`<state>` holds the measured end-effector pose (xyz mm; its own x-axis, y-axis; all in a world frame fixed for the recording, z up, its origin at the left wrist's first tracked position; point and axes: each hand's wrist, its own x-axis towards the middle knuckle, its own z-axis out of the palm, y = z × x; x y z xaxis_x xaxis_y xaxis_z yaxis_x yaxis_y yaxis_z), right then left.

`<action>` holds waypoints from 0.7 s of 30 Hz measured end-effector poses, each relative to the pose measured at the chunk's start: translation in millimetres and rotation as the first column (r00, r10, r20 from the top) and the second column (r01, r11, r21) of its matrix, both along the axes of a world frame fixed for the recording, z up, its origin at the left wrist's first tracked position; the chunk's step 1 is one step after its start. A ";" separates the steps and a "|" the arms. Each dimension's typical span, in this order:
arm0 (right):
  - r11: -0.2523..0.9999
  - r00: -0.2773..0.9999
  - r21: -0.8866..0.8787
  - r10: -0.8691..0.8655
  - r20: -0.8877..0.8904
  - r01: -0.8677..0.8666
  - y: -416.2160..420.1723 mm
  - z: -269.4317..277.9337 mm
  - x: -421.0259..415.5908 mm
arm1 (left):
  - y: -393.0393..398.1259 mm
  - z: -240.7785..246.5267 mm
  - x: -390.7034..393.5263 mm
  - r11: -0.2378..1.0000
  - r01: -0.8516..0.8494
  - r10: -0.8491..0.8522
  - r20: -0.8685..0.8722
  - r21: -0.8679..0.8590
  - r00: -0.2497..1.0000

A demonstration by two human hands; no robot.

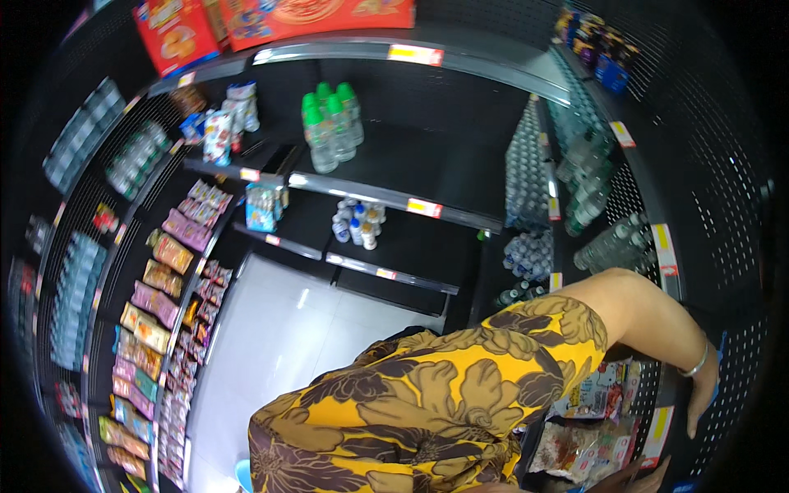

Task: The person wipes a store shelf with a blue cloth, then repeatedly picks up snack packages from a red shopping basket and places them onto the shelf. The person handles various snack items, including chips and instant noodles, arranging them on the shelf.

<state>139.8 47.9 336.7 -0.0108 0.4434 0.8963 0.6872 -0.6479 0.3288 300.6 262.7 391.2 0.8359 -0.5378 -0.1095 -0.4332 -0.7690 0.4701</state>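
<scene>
My left hand (703, 394), with a silver bracelet at its wrist, reaches to a black perforated shelf surface (733, 394) at the far right. A thin strip of blue material (719, 382), perhaps cloth, shows along the hand's far side; the palm is hidden. At the bottom edge, my right hand (638, 477) is partly cut off, its visible fingers apart beside a shelf price tag (658, 434). Clear food packets (582, 447) lie close to that hand. More printed packets (601, 388) sit below my left forearm.
Clear bottles (616, 246) stand near my left elbow. Ahead, black shelves hold green-capped bottles (333, 126) and small bottles (359, 225). Snack packets (154, 302) fill the left racks. A light blue container (244, 474) is on the tiled floor (290, 308). Red boxes (320, 21) stand on top.
</scene>
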 end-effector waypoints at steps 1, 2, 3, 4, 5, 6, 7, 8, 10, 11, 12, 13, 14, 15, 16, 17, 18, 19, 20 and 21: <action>0.994 0.993 -0.030 -0.105 0.057 0.107 16.8 17.3 -26.3 | 0.3 -1.7 4.2 1.000 0.014 -0.014 0.011 0.018 1.000; 0.988 0.989 -0.040 -0.146 0.019 0.147 18.1 18.1 -28.6 | 3.1 -1.2 6.9 0.999 0.036 -0.037 0.032 0.036 0.999; 0.966 0.967 -0.109 -0.242 -0.084 0.233 15.6 7.6 -24.4 | 16.4 -3.9 12.4 0.998 0.031 -0.034 0.056 0.054 0.998; 0.889 0.867 -0.200 -0.450 -0.212 0.413 -10.1 -16.3 5.3 | 17.6 1.6 20.0 0.996 0.059 -0.066 0.099 0.070 0.993; 0.893 0.862 -0.192 -0.445 -0.243 0.407 -12.6 -22.7 8.9 | 28.6 2.6 27.0 0.995 0.057 -0.066 0.110 0.087 0.992; 0.914 0.882 -0.158 -0.404 -0.243 0.375 -6.7 -17.0 5.6 | 44.4 4.5 27.4 0.993 0.032 -0.046 0.125 0.111 0.991; 0.904 0.839 -0.158 -0.428 -0.335 0.398 -5.9 -16.6 4.2 | 59.8 9.8 25.5 0.991 0.003 -0.021 0.136 0.131 0.991; 0.921 0.860 -0.136 -0.389 -0.330 0.364 -5.1 -13.4 1.8 | 77.2 12.2 22.3 0.990 -0.034 0.012 0.158 0.137 0.987; 0.926 0.879 -0.143 -0.376 -0.295 0.348 -6.8 -12.3 -1.8 | 114.2 20.0 8.7 0.970 -0.142 0.110 0.165 0.199 0.980; 0.919 0.871 -0.148 -0.394 -0.294 0.366 -6.6 -11.1 -4.2 | 137.4 16.3 7.7 0.958 -0.207 0.167 0.196 0.200 0.966; 0.914 0.865 -0.152 -0.406 -0.297 0.377 -5.9 -10.3 -5.4 | 161.3 14.2 9.5 0.950 -0.233 0.194 0.194 0.209 0.962; 0.910 0.858 -0.155 -0.415 -0.302 0.385 -5.0 -11.2 -5.5 | 183.1 12.8 10.1 0.939 -0.262 0.222 0.189 0.221 0.956; 0.897 0.842 -0.155 -0.441 -0.310 0.413 -8.4 -15.2 -2.3 | 200.6 13.5 4.8 0.931 -0.298 0.255 0.210 0.209 0.944; 0.901 0.849 -0.140 -0.434 -0.302 0.411 -8.3 -16.2 0.5 | 220.1 17.5 -6.0 0.918 -0.344 0.297 0.233 0.197 0.926; 0.905 0.856 -0.129 -0.425 -0.294 0.405 -7.4 -16.1 1.6 | 242.6 21.4 -13.0 0.907 -0.372 0.326 0.231 0.196 0.917; 0.895 0.847 -0.133 -0.445 -0.291 0.425 -6.9 -17.2 -0.9 | 258.2 18.1 -7.9 0.909 -0.371 0.330 0.214 0.190 0.919; 0.901 0.834 -0.125 -0.433 -0.343 0.416 -0.2 -12.5 -5.5 | 270.4 18.9 -13.5 0.896 -0.403 0.363 0.219 0.185 0.906; 0.906 0.836 -0.102 -0.418 -0.356 0.410 7.1 -9.5 -7.4 | 282.1 22.8 -20.8 0.881 -0.438 0.395 0.230 0.179 0.889; 0.903 0.831 -0.099 -0.424 -0.360 0.418 8.6 -9.3 -8.5 | 294.1 26.2 -25.1 0.870 -0.459 0.421 0.217 0.177 0.881; 0.901 0.829 -0.095 -0.427 -0.360 0.423 8.9 -8.8 -7.8 | 307.4 29.9 -27.9 0.857 -0.486 0.450 0.209 0.173 0.868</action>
